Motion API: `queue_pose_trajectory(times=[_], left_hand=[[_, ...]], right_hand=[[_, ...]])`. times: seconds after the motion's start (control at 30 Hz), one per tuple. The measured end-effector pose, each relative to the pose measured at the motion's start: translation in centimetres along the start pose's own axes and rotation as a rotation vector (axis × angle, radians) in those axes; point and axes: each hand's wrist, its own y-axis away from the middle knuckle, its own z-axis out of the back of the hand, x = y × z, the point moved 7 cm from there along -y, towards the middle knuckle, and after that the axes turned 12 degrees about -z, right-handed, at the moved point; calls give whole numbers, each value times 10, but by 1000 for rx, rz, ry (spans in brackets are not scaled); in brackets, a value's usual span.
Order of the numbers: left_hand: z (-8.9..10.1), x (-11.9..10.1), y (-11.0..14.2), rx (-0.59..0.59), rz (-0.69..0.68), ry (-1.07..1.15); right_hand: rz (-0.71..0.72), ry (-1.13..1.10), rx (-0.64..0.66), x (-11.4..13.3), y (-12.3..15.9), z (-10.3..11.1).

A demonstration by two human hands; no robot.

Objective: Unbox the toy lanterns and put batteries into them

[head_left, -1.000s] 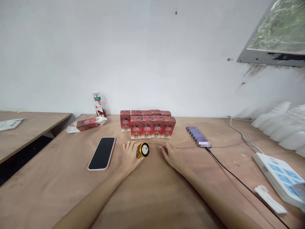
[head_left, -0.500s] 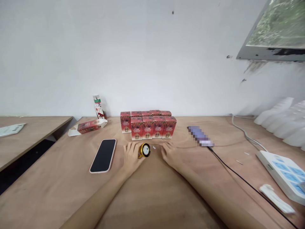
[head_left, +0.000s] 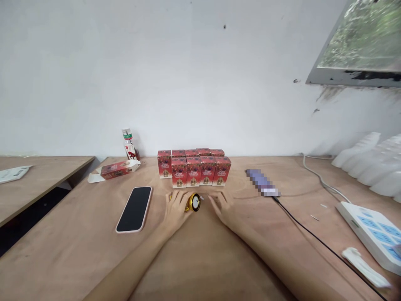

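Observation:
My left hand (head_left: 178, 209) is wrapped over a small gold object (head_left: 194, 202) lying on its side on the wooden table. Its round end, with a dark rim and a white centre, faces me; the rest is mostly under my fingers, so its kind is unclear. My right hand (head_left: 224, 207) rests on the table a short way to the right, fingers apart and holding nothing. Between the hands lies a tiny white scrap (head_left: 201, 197). Just beyond them, several red printed boxes (head_left: 193, 172) stand upright in two rows.
A pink-edged phone (head_left: 134, 210) lies to the left. Behind it are an opened red box (head_left: 116, 169) on its side and a bottle (head_left: 130, 144). Rightward are a second phone (head_left: 261, 183) on a black cable, a white power strip (head_left: 372, 230) and white foam-like wrapping (head_left: 376, 163).
The gold object has turned in my left hand, its round end now pointing more to the right and another gold part showing at the left. My right fingers have spread a little.

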Motion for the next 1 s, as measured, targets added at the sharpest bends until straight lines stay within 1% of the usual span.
queue_pose_trajectory(times=[0.13,0.27,0.4,0.77,1.0], left_hand=[[-2,-3,-1,18,-50,35],[-4,-9,-2,37,-116,63],[-5,-10,-1,48,-139,60],[-13,-9,2,125,-174,67],[-16,-7,2,181,-173,98]], right_hand=[[155,-136,-1,30,8,8],[200,-193,-7,42,7,11],[220,-210,9,44,5,11],[214,-165,164,39,5,-3],[219,-147,200,34,7,-7]])
